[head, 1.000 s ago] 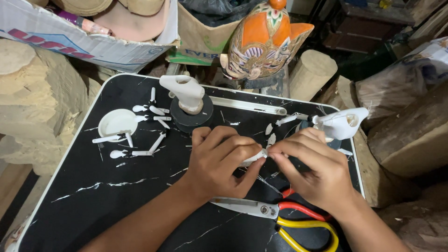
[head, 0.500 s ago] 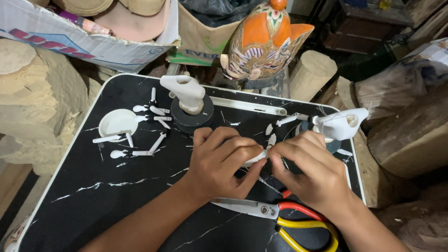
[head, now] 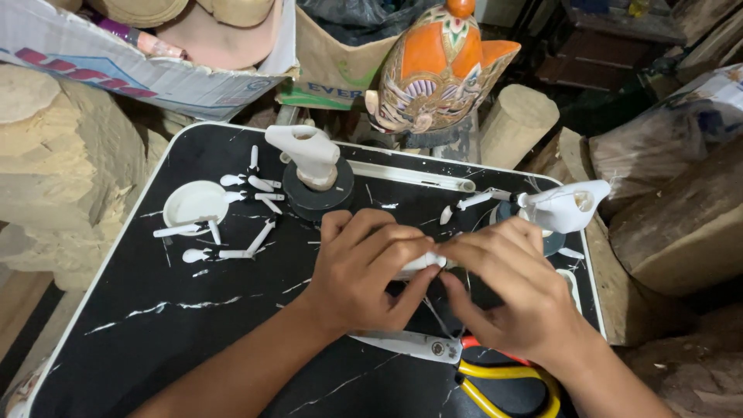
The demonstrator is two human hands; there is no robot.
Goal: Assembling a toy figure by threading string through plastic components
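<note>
My left hand (head: 364, 271) and my right hand (head: 507, 290) meet over the middle of a black marbled tray table (head: 155, 325). Between their fingertips they pinch a small white plastic piece (head: 422, 263); most of it is hidden by my fingers. A thin thread (head: 441, 317) hangs below my hands. Scissors (head: 464, 364) with yellow and red handles lie just under my right wrist.
Several small white parts (head: 248, 217) and a white dish (head: 193, 203) lie at the table's left. A white piece on a black disc (head: 313, 166) stands at the back, another white piece (head: 565, 205) at the right. A painted orange carving (head: 437, 66), wood blocks (head: 46, 155) and cardboard boxes surround the table.
Both hands stay together over the white piece. My right fingers have shifted slightly over it; nothing else has moved.
</note>
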